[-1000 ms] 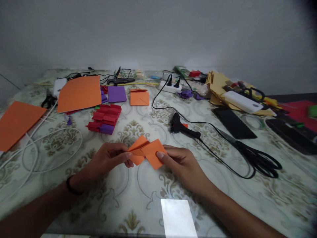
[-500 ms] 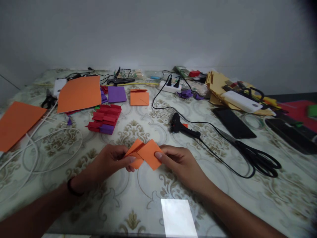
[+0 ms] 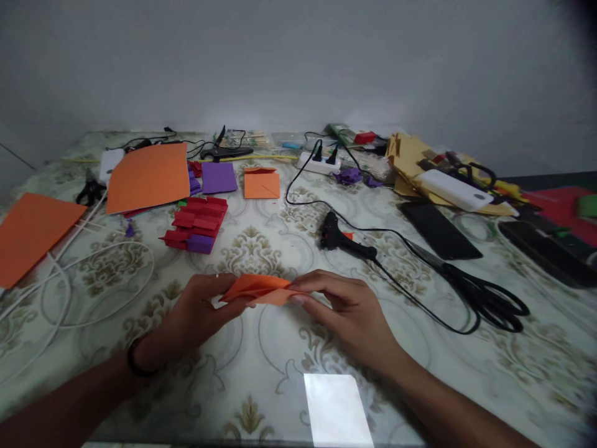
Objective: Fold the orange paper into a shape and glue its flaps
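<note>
Folded orange paper (image 3: 261,290) is held between my two hands above the patterned tablecloth, seen nearly edge-on with layers slightly apart. My left hand (image 3: 205,305) pinches its left end between thumb and fingers. At the right end, my right hand (image 3: 342,305) grips it the same way. Beyond them lie a red and purple folded paper piece (image 3: 198,225), a purple paper square (image 3: 219,178) and another folded orange paper (image 3: 262,185). Right of my hands rests a black glue gun (image 3: 345,238).
Black scissors (image 3: 485,295) and a black phone (image 3: 438,229) lie at right, near yellow paper (image 3: 410,158). A power strip (image 3: 319,163) stands at the back. Orange sheets (image 3: 149,177) and a white cable (image 3: 69,292) are at left. The glue gun's cord curves across the right side.
The orange paper has tilted from showing its broad faces to nearly edge-on, and its parts now overlap more. Both hands have turned slightly with it.
</note>
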{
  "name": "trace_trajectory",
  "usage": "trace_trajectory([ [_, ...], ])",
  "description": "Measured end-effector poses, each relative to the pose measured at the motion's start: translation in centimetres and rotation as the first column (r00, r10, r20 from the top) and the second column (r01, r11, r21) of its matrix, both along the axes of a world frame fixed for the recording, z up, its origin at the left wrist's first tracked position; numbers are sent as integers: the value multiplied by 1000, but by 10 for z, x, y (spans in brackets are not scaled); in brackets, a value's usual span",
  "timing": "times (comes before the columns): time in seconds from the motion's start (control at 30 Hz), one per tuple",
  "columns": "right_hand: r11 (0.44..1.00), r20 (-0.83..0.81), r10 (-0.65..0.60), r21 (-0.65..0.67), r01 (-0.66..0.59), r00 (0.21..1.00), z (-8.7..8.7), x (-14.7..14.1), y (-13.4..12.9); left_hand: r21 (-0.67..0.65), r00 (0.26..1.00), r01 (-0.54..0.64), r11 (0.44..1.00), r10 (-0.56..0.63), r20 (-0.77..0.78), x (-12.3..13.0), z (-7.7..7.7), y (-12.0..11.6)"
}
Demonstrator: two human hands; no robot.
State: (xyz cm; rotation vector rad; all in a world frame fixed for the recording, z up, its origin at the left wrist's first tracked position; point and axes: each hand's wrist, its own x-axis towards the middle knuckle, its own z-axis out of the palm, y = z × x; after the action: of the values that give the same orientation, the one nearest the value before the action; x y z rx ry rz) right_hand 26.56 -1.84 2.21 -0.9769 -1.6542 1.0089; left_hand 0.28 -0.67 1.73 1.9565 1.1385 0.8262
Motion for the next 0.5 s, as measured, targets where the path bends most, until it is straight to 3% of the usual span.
trace_trajectory([
  [0.1,995,-15,77,69,-76,997,-2,1,-1,-105,993,118,987,-118,7,1,5,-2],
  [0.23,983,2,167,76,-166,986,-5,0,-1,-334,972,234,913,-208,111,3,12,-5],
  [0.5,982,39,181,48,-183,983,-5,0,0,-263,969,242,934,-221,107,4,14,-4],
])
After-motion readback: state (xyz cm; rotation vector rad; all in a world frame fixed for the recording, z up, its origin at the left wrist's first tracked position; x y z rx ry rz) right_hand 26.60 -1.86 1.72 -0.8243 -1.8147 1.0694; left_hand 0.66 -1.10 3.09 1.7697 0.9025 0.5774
